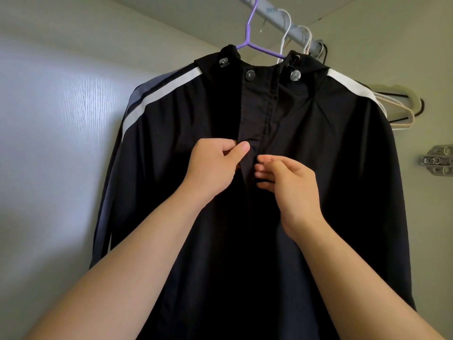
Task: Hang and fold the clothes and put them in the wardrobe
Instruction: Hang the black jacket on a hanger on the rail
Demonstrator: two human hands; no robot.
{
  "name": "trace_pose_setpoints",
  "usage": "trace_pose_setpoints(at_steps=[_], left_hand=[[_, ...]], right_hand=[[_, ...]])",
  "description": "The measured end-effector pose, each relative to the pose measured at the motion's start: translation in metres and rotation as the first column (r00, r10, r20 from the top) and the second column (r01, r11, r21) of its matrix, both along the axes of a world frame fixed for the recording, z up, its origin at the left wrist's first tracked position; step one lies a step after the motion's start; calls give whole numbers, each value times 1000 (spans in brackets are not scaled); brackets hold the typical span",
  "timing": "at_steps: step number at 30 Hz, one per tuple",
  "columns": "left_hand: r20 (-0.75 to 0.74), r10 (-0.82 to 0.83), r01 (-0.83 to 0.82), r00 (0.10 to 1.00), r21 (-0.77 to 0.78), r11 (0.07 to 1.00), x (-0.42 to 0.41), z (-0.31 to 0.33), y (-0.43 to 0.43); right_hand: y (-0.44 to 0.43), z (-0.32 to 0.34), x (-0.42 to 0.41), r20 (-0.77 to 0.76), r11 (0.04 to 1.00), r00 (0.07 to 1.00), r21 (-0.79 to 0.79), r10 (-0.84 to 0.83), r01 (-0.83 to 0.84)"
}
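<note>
The jacket [318, 168] hangs on a hanger [257, 47] from the wardrobe [61, 119] rail [275, 17]. The left hand [213, 165] pinches its flap [250, 119]. The right hand [289, 180] curls its fingers [262, 173] at the zip [267, 119], grip unclear. The person is probably fastening the front so it hangs straight.

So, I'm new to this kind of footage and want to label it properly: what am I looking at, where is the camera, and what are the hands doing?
There is no machine here, only a person's two bare hands. The single picture comes from a camera worn on the person's head, facing into a wardrobe. A black hooded jacket with white and grey shoulder stripes hangs on a purple plastic hanger from the pale metal rail. The left hand pinches the jacket's front flap. The right hand has its curled fingertips at the zip line, but it is unclear whether it grips anything. Empty white, beige and black hangers hang behind to the right.
</note>
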State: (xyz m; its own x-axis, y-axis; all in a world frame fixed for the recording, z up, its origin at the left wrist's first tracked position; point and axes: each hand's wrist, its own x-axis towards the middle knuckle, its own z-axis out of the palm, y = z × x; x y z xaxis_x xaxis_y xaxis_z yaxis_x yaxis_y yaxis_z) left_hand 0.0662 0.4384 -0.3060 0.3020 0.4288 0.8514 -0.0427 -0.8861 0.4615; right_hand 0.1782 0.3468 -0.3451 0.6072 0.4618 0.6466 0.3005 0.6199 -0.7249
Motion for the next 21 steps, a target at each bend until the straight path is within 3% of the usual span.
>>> trace_pose_setpoints(at_steps=[6,10,16,21], left_hand=[[78,68,-74,995,75,994,6,-8,4],[97,32,-29,995,-28,999,5,-28,4],[-78,8,-22,997,-183,983,-2,-121,6],[-203,-23,-49,979,-340,939,-10,-204,7]], right_hand=[[10,-11,4,114,990,988,-81,-108,117],[13,-29,7,179,958,969,-201,-172,207],[15,-100,16,200,847,975,-498,-97,186],[14,-186,21,87,688,996,-723,0,63]])
